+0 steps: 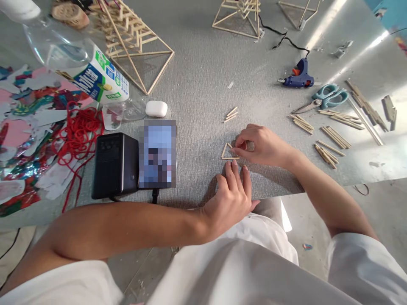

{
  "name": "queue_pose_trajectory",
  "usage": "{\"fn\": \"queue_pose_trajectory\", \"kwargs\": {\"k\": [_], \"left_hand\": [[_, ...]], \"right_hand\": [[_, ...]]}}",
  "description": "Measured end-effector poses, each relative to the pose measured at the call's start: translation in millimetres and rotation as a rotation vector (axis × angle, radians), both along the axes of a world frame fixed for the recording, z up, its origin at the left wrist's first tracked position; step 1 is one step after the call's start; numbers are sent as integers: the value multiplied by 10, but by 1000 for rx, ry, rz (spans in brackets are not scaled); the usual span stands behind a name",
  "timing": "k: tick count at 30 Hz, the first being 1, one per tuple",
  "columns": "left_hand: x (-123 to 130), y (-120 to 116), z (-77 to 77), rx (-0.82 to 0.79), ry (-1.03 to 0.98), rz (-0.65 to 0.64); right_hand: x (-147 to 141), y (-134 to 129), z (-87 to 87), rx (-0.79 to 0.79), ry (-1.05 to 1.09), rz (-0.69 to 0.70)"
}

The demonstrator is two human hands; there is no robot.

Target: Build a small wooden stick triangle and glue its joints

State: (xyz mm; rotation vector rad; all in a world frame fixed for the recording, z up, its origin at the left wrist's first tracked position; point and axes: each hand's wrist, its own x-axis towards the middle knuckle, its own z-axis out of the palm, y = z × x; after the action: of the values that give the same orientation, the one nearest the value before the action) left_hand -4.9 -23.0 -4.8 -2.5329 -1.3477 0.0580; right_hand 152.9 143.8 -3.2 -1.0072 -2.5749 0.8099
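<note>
Three short wooden sticks [224, 151] lie on the grey table as a small triangle. My right hand [262, 145] comes from the right, thumb and index finger pinched at the triangle's right-hand stick [229, 145], whose lower end they hide. Below the triangle, my left hand [231, 192] rests with its fingers stretched out and apart, the fingertips at the bottom stick [230, 158]. Just beyond lies a little group of loose short sticks [231, 114].
Stick bundles [336, 137], scissors [329, 98] and a blue glue gun [299, 76] lie right. Left are a phone [159, 154], black power bank [116, 165], white earbud case [156, 109], bottle [79, 67] and red yarn [78, 133]. Stick frames [157, 76] stand farther back.
</note>
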Motion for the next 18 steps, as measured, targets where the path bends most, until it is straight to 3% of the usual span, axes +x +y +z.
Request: {"fn": "queue_pose_trajectory", "kwargs": {"k": [12, 18], "left_hand": [[21, 9, -18, 43, 31, -8], [19, 17, -14, -18, 2, -2]], "right_hand": [[-1, 4, -10, 1, 4, -2], [175, 81, 76, -19, 54, 130]]}}
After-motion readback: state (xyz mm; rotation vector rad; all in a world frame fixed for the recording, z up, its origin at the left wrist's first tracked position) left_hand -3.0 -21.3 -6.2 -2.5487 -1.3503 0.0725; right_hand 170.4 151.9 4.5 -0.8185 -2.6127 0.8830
